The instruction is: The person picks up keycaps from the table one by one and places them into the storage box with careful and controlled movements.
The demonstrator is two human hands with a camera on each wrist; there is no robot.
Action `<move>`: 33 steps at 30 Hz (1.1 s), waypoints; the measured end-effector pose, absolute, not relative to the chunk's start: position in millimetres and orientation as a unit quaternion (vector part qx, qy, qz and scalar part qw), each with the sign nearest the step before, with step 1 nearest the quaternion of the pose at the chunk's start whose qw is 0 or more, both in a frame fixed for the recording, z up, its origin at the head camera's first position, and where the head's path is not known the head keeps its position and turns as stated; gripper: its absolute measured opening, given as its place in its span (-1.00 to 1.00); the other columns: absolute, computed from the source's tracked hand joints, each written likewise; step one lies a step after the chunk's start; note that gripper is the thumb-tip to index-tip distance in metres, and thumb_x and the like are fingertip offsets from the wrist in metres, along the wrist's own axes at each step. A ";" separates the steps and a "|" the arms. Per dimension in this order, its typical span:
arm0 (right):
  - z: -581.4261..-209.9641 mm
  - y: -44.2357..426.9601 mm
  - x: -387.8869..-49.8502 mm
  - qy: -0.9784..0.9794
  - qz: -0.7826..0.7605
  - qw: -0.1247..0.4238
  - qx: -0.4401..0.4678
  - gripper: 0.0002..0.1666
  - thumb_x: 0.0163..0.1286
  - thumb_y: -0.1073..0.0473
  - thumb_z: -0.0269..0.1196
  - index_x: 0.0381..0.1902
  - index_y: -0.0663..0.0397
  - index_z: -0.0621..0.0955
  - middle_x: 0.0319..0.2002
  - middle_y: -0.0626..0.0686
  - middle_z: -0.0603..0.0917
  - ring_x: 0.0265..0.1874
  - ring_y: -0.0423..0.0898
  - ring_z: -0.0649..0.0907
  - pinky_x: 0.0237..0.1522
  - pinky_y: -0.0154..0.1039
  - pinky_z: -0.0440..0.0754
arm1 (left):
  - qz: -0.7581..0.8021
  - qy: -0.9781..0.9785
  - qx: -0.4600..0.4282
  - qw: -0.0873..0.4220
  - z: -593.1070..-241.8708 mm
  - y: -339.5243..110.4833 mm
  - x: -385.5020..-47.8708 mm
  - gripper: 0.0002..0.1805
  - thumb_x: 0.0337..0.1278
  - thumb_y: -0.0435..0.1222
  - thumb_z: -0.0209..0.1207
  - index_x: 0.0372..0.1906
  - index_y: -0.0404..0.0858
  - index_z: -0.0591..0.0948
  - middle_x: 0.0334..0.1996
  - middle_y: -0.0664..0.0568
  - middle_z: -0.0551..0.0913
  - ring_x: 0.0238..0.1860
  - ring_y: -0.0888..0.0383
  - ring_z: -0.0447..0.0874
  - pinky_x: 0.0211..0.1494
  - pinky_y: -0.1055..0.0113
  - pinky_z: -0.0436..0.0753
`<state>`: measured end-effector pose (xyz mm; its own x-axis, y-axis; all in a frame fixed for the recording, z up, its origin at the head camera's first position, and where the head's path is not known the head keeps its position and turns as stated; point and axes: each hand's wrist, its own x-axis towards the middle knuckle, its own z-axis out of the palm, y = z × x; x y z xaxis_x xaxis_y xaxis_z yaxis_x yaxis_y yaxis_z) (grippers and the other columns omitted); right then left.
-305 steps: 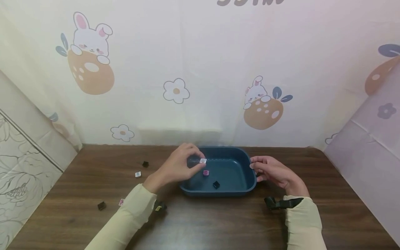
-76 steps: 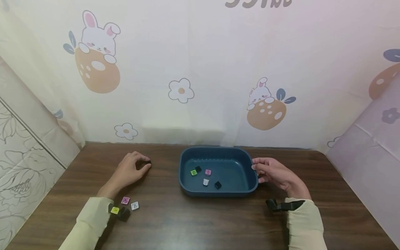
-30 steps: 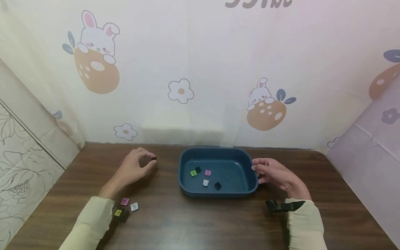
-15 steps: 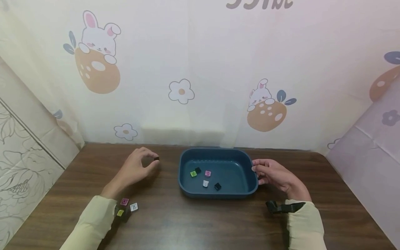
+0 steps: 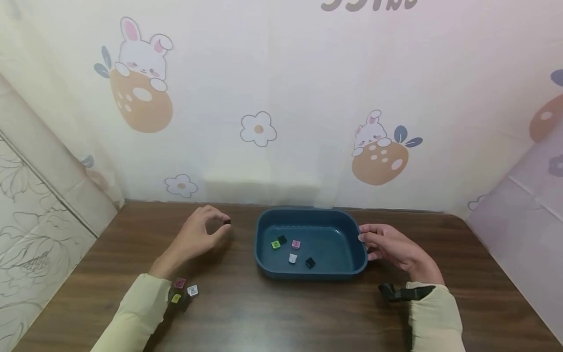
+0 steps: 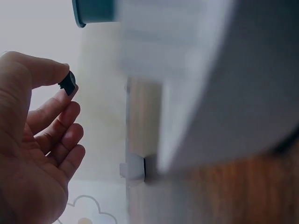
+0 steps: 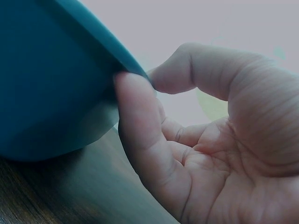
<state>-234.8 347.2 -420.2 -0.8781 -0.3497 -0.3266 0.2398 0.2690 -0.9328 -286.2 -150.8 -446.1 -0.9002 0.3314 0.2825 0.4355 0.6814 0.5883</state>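
My left hand pinches a small black square piece between thumb and fingertip, left of the dark blue tray. The other fingers of that hand curl loosely in the left wrist view. My right hand grips the tray's right rim, with thumb and finger on either side of its wall in the right wrist view. Inside the tray lie a green piece, a pink piece, a white piece and two black pieces, one nearer the front.
Near my left wrist on the brown wooden table are a magenta piece, a white printed piece and a yellow-green piece. A patterned curtain hangs behind the table's back edge.
Since ten seconds ago, white, green and black pieces have joined those in the tray. My left hand has picked up the black piece at the back left and shifted right; my right hand stays at the rim.
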 end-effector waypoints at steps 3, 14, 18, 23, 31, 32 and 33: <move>-419.5 346.2 -234.0 0.757 -0.605 0.244 -0.036 -0.67 0.64 0.19 0.12 0.18 0.32 0.49 -0.31 -0.11 0.67 -0.37 -0.25 0.70 -0.19 -0.31 0.82 | -0.340 -0.911 -0.217 0.082 -445.7 -148.7 -286.7 -0.81 0.34 -0.20 0.38 -0.01 -0.11 0.79 0.01 0.01 0.75 0.14 -0.05 0.62 0.27 -0.15 0.60; -421.6 347.0 -238.9 0.756 -0.606 0.245 -0.035 -0.70 0.64 0.20 0.12 0.16 0.30 0.49 -0.34 -0.12 0.62 -0.40 -0.26 0.67 -0.21 -0.31 0.81 | -0.336 -0.912 -0.219 0.085 -439.1 -140.1 -282.9 -0.80 0.35 -0.18 0.37 0.00 -0.10 0.78 0.01 0.03 0.75 0.18 -0.05 0.61 0.31 -0.18 0.60; -422.5 348.0 -239.7 0.756 -0.606 0.246 -0.036 -0.70 0.63 0.19 0.12 0.16 0.30 0.50 -0.33 -0.11 0.65 -0.38 -0.26 0.68 -0.20 -0.31 0.82 | -0.339 -0.912 -0.217 0.080 -436.5 -136.7 -280.9 -0.78 0.35 -0.18 0.37 0.01 -0.10 0.78 0.03 0.02 0.75 0.21 -0.06 0.60 0.34 -0.21 0.59; -423.0 347.8 -240.1 0.756 -0.606 0.246 -0.034 -0.72 0.63 0.20 0.11 0.14 0.28 0.50 -0.33 -0.12 0.67 -0.37 -0.27 0.70 -0.21 -0.31 0.82 | -0.340 -0.910 -0.223 0.079 -434.0 -132.7 -281.6 -0.78 0.35 -0.18 0.37 0.02 -0.11 0.78 0.05 0.02 0.74 0.24 -0.07 0.60 0.38 -0.23 0.57; -423.0 347.4 -240.0 0.754 -0.609 0.245 -0.033 -0.74 0.62 0.21 0.11 0.13 0.25 0.52 -0.31 -0.12 0.70 -0.36 -0.26 0.71 -0.20 -0.31 0.82 | -0.341 -0.907 -0.233 0.085 -429.5 -125.5 -281.1 -0.79 0.32 -0.16 0.39 -0.01 -0.09 0.77 0.05 0.02 0.74 0.23 -0.05 0.62 0.38 -0.20 0.58; -423.1 347.4 -240.1 0.754 -0.609 0.245 -0.033 -0.74 0.62 0.21 0.11 0.13 0.25 0.52 -0.31 -0.12 0.70 -0.36 -0.27 0.71 -0.20 -0.31 0.82 | -0.341 -0.907 -0.233 0.083 -428.7 -124.7 -280.7 -0.78 0.33 -0.15 0.39 0.00 -0.09 0.77 0.04 0.02 0.74 0.22 -0.04 0.62 0.38 -0.19 0.59; -423.1 347.1 -240.1 0.753 -0.610 0.245 -0.032 -0.74 0.62 0.21 0.11 0.13 0.25 0.52 -0.31 -0.12 0.70 -0.36 -0.27 0.71 -0.20 -0.31 0.82 | -0.342 -0.907 -0.233 0.081 -427.9 -123.8 -280.3 -0.78 0.33 -0.15 0.39 0.00 -0.10 0.76 0.04 0.02 0.73 0.21 -0.03 0.62 0.37 -0.18 0.59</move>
